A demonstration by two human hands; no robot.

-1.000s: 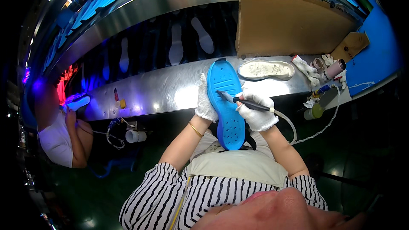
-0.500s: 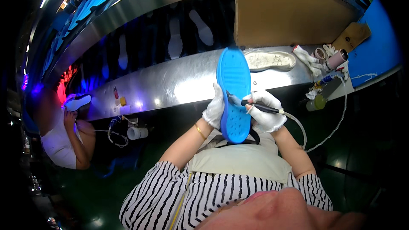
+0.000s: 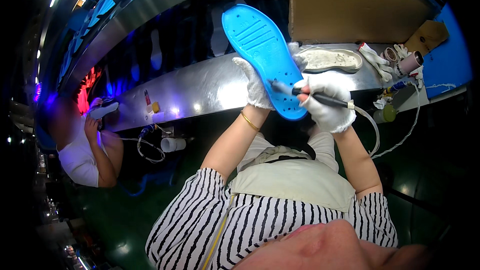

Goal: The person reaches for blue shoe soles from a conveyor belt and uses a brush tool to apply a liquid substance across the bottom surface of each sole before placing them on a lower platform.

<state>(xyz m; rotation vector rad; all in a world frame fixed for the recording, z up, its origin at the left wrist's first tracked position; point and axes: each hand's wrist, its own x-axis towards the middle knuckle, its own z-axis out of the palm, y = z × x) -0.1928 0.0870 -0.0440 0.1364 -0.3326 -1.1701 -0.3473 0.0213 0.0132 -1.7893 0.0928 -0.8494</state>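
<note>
A blue shoe sole [image 3: 265, 50] with grooves and small holes tilts up to the left in front of me. My left hand [image 3: 257, 86], in a white glove, grips it from beneath, thumb along its left edge and fingertips showing past its right edge. My right hand [image 3: 327, 105], in a white glove with bare fingertips, is closed round a black-handled brush [image 3: 325, 99]. The brush's bristles [image 3: 281, 88] are on or just above the sole's lower part; contact cannot be made out. A pale hose [image 3: 367, 117] runs from the handle's rear end.
Beyond my hands runs a metal ledge [image 3: 220, 90] before a dark belt carrying soles. A cream sole [image 3: 332, 60], white gloves [image 3: 375, 62] and a pink cup-like container [image 3: 411, 62] lie to the right, near a cardboard sheet [image 3: 360, 7]. At left, another person [image 3: 90, 155] handles a sole.
The blue sole has been raised away from my body and its far end tilted left. Both hands have moved up with it, and the brush now lies over its lower part.
</note>
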